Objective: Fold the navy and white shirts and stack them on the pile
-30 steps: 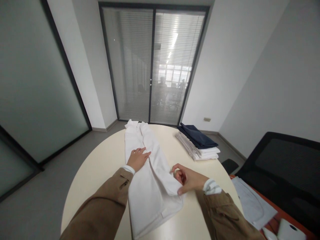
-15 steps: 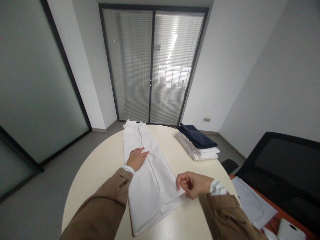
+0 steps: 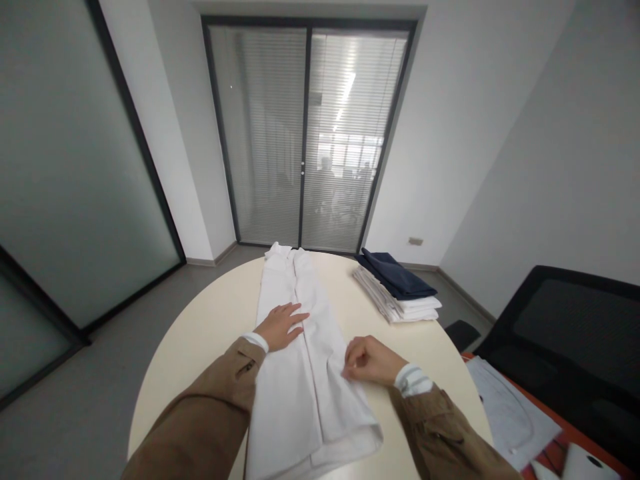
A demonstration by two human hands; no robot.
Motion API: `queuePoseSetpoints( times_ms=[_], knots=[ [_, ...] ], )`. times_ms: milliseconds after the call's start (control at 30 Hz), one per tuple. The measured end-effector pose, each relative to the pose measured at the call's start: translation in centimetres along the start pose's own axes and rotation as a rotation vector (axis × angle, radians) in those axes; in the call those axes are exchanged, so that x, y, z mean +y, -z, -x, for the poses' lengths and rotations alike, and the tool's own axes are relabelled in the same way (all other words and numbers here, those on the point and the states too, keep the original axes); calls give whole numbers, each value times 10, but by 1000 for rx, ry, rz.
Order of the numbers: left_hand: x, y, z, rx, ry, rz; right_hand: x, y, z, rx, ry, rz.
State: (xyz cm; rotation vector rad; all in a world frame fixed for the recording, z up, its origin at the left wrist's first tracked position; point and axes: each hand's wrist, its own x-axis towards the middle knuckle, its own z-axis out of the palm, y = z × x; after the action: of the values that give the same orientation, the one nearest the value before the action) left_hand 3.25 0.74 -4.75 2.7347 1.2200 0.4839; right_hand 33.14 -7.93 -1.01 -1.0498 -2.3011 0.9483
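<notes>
A white shirt [image 3: 287, 393], folded lengthwise into a long strip, lies on the round cream table with its collar end at the far edge. My left hand [image 3: 283, 327] rests flat on the middle of the strip, fingers spread. At the shirt's right edge, my right hand [image 3: 373, 361] is closed, thumb and curled fingers pinching the cloth there. Below it, the near right corner of the shirt bulges up in a loose fold. Brown jacket sleeves with white cuffs cover both my wrists.
On the table's far right sits a stack of folded white garments [image 3: 395, 310] with a dark navy one [image 3: 395, 273] on top. A black mesh chair [image 3: 565, 333] stands to the right. Beside it, an orange-red surface carries a pale flat item [image 3: 513, 410] and a white object [image 3: 587, 463].
My right hand has moved up and left from the near right corner to the shirt's right edge. The shirt's far end has shifted right, and my left hand slightly right and nearer.
</notes>
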Motion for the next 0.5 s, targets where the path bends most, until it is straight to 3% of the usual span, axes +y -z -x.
queuePoseSetpoints(
  times_ms=[100, 233, 300, 400, 500],
  knots=[
    [4, 1, 0, 37, -43, 55, 3, -4, -1, 0, -79, 54],
    [11, 4, 0, 61, -51, 75, -3, -5, -9, 283, 42, 163],
    [13, 5, -1, 77, -64, 70, -6, -6, -13, 266, 93, 193],
    [15, 5, -2, 96, -111, 90, -3, -9, -15, 141, 98, 199],
    [16, 5, -5, 95, -200, 121, 2, -10, -20, 152, 27, 191]
  ],
)
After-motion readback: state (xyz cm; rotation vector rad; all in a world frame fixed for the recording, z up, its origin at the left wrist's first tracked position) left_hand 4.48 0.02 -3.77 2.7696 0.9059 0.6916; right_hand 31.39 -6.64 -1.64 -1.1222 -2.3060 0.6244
